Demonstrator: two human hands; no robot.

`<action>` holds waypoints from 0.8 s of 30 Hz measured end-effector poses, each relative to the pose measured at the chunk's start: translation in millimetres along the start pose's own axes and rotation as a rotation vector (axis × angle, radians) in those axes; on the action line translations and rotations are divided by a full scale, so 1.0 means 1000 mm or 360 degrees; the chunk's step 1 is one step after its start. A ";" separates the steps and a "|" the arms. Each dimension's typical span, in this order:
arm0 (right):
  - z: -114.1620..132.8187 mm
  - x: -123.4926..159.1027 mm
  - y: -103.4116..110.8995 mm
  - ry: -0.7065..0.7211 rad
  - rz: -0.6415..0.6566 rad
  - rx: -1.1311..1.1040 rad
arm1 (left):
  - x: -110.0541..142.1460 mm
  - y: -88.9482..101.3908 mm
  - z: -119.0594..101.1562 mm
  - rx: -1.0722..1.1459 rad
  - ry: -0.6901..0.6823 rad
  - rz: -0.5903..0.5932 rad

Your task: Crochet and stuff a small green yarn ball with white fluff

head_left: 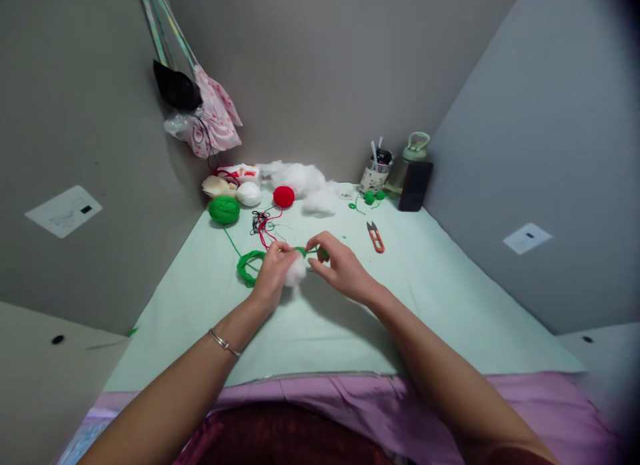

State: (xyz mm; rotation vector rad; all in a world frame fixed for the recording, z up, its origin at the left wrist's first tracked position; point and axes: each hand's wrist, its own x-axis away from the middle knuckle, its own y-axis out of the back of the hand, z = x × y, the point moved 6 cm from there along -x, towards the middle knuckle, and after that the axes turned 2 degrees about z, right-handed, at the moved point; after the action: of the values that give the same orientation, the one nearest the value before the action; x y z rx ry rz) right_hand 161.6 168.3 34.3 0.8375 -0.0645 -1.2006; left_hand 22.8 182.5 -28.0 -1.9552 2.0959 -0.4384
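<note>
My left hand [273, 273] is closed around a tuft of white stuffing [295, 271] and the end of a small green crocheted piece [302, 251]. My right hand [336, 265] pinches the other end of that green piece [323, 254], fingers curled. Both hands hover just above the pale green tabletop [425, 298]. A loop of green yarn [247, 265] lies left of my left hand and trails back to a green yarn ball [224, 209].
Orange thread snips [375, 237] lie right of my hands. At the back sit a red yarn ball [283, 196], a white yarn ball [249, 193], a stuffing pile [305, 183], tangled red and black thread [263, 225], a pen cup [376, 173], a bottle [407, 161] and a dark phone [415, 186]. Bags [207, 118] hang on the wall.
</note>
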 end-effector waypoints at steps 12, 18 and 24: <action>-0.009 0.000 -0.011 -0.0146 0.0106 0.0263 | 0.001 -0.003 0.000 0.0015 -0.0053 0.0091; -0.015 0.000 -0.009 -0.0413 -0.0089 0.0116 | 0.004 -0.008 -0.002 -0.0029 -0.0018 0.0215; -0.020 -0.003 -0.003 -0.0477 0.0011 -0.0096 | 0.003 -0.009 -0.002 -0.0104 0.0024 0.0357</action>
State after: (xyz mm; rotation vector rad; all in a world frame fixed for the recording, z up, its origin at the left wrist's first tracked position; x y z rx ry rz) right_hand 167.7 180.9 19.4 0.5992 -0.2735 -1.3079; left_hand 29.7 178.7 -22.9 -1.7262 2.3325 -0.3445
